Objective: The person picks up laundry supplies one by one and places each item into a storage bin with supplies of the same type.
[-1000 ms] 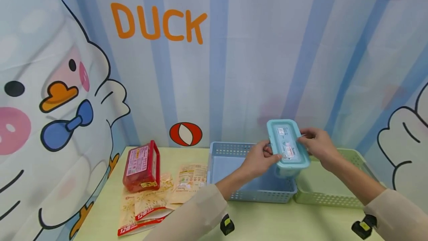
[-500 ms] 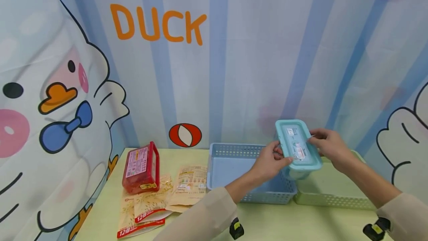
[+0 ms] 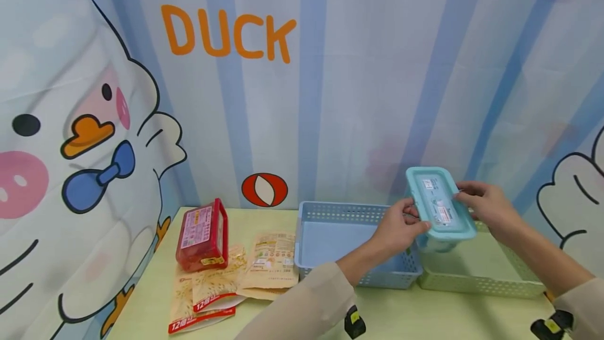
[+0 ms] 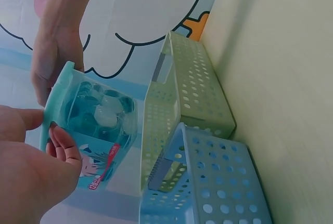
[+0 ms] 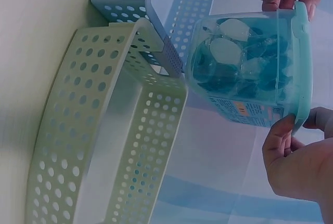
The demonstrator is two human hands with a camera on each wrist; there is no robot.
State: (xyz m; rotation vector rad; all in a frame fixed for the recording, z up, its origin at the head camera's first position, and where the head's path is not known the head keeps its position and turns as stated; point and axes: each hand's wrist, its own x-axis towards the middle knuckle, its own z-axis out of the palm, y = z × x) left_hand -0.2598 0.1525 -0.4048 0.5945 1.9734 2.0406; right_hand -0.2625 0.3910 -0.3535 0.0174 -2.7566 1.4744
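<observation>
Both hands hold a teal lidded plastic box (image 3: 440,201) up in the air, its labelled lid facing up toward me. My left hand (image 3: 398,229) pinches the lid's left edge, thumb on top and fingers beneath. On the opposite edge my right hand (image 3: 486,204) grips the rim. Through the box's clear wall (image 4: 106,112) in the left wrist view, teal and whitish packets show inside. Below and behind it sits the green perforated basket (image 3: 481,282), whose inside holds nothing that I see. The blue basket (image 3: 349,240) stands just left of that one.
At the table's left, a red lidded box (image 3: 202,237) rests on tan pouches with red edges (image 3: 214,282). Another tan pouch (image 3: 269,261) lies beside the blue basket. A curtain with a duck print (image 3: 358,93) hangs close behind the table.
Both hands have carried the teal box to the right, from over the blue basket to over the green one. The grips look the same; the things on the table stay put.
</observation>
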